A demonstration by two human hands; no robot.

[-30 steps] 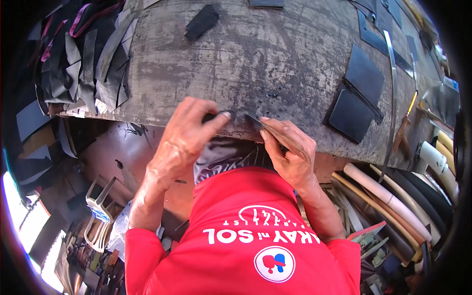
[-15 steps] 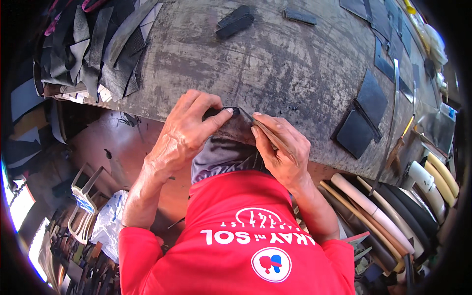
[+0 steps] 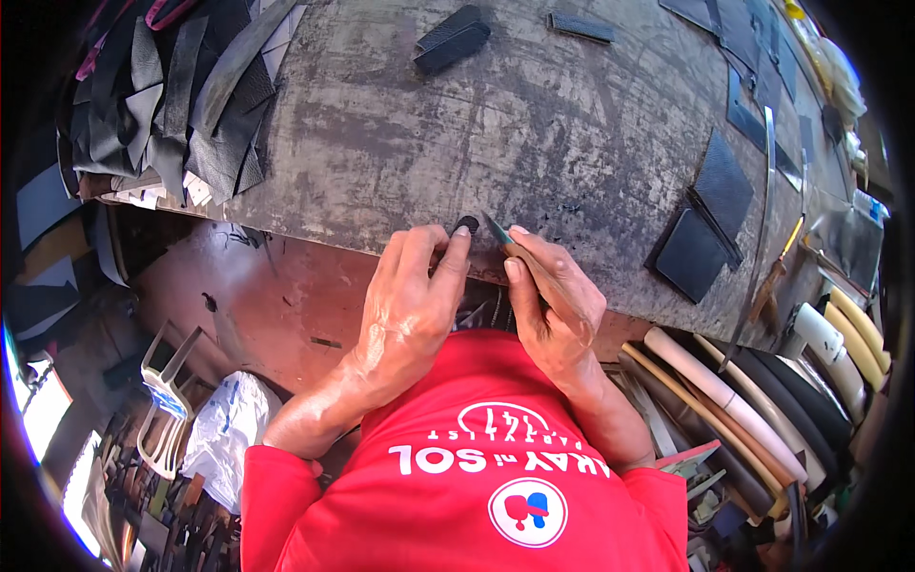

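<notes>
At the table's near edge, my left hand (image 3: 405, 286) bends its fingers over a small black piece (image 3: 466, 226) with a rounded end, which looks like leather. A fingertip presses on top of it; the rest of the piece is hidden under the hand. My right hand (image 3: 558, 296) is closed round a knife (image 3: 534, 270) with a flat brown handle. Its narrow blade points away from me and to the left, just right of the black piece, with a small gap between them.
Black strips (image 3: 181, 95) hang over the worn grey table (image 3: 381, 143) at its left. Two dark pieces (image 3: 453, 40) lie at the far side, larger panels (image 3: 701, 248) at the right. Below the right edge stand rolls of material (image 3: 724, 405). A white plastic chair (image 3: 172, 400) is at lower left.
My left hand has moved right and nearer to me, its fingers now more bent over the black piece. More of the knife's blade shows, its tip beside the piece.
</notes>
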